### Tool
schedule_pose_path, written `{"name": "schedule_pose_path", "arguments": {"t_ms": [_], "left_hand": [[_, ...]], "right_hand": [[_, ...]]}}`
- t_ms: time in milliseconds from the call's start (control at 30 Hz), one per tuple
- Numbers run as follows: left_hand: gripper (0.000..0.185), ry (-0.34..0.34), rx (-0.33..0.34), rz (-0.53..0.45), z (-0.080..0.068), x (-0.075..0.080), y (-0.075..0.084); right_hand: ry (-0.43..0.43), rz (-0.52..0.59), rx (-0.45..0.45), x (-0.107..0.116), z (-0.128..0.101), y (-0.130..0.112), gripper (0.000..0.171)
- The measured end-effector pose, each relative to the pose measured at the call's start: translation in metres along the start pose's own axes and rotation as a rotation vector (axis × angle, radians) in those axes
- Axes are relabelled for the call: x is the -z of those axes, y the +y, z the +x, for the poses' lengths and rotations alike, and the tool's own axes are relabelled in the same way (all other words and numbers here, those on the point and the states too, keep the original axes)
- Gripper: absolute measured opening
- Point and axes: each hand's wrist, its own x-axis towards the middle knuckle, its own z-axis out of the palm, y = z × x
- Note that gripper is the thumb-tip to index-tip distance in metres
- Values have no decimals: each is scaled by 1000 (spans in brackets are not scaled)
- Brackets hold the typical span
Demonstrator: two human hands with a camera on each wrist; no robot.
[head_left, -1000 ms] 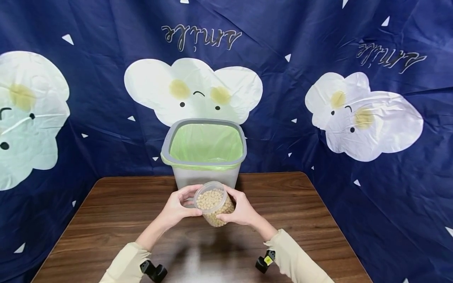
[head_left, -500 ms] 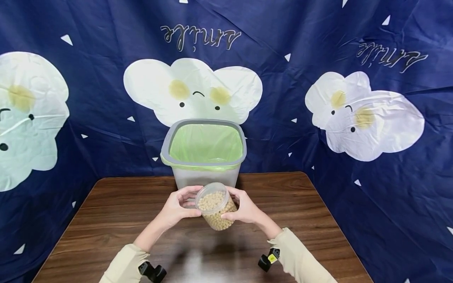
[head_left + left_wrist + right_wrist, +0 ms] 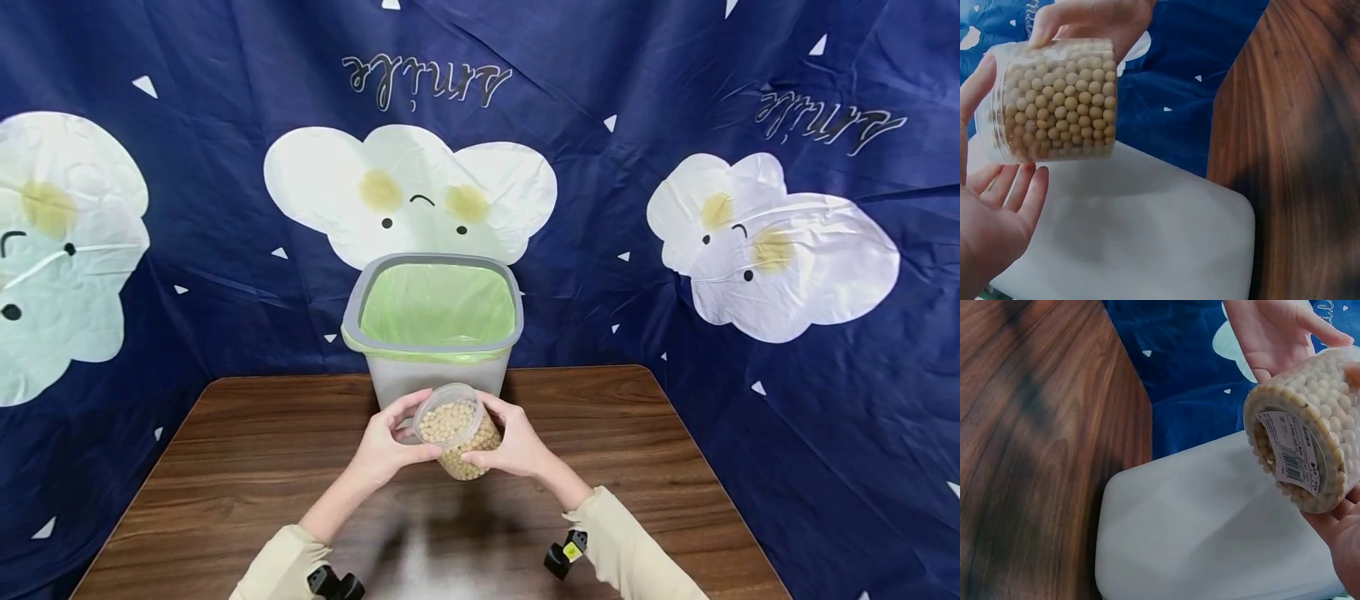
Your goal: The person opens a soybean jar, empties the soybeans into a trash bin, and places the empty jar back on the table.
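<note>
A clear plastic jar (image 3: 468,442) full of small round beige balls is held above the table, in front of the bin. Its rim end tilts up and to the left in the head view. My right hand (image 3: 513,442) grips the jar's body, thumb on the near side and fingers round the far side. At the rim end, my left hand (image 3: 386,442) curves round it, with the thumb across the near rim. The left wrist view shows the jar (image 3: 1063,103) side-on, the left fingers (image 3: 1032,194) right at its rim. A printed barcode label (image 3: 1291,453) covers the jar's base.
Behind the jar stands a grey bin (image 3: 442,375) with a green liner (image 3: 438,304), at the far edge of the brown wooden table (image 3: 607,467). A dark blue curtain (image 3: 600,317) with white clouds hangs around the back and sides.
The jar has shifted only slightly between the hands. My left hand has edged to the right, and its thumb now reaches farther over the rim. The right hand keeps its grip.
</note>
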Motion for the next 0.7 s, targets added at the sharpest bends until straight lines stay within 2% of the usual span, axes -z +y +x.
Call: {"name": "schedule_pose_path", "arguments": {"t_ms": [100, 267, 333, 400, 533, 600, 700], "left_hand": [[68, -65, -29, -47, 1, 5, -1], [69, -236, -64, -161, 3, 15, -4], [71, -263, -69, -170, 3, 15, -5], [71, -224, -72, -137, 2, 13, -5], [67, -8, -40, -21, -2, 2, -2], [67, 77, -7, 9, -3, -5, 0], [67, 116, 10, 11, -4, -10, 2]], "right_hand": [[-15, 25, -14, 2, -3, 13, 68], [-111, 121, -47, 4, -6, 26, 66], [-131, 118, -43, 4, -7, 25, 66], [-113, 73, -26, 2, -6, 22, 68], [10, -57, 34, -2, -3, 7, 72], [76, -121, 68, -4, -2, -2, 73], [125, -168, 87, -5, -1, -10, 73]]}}
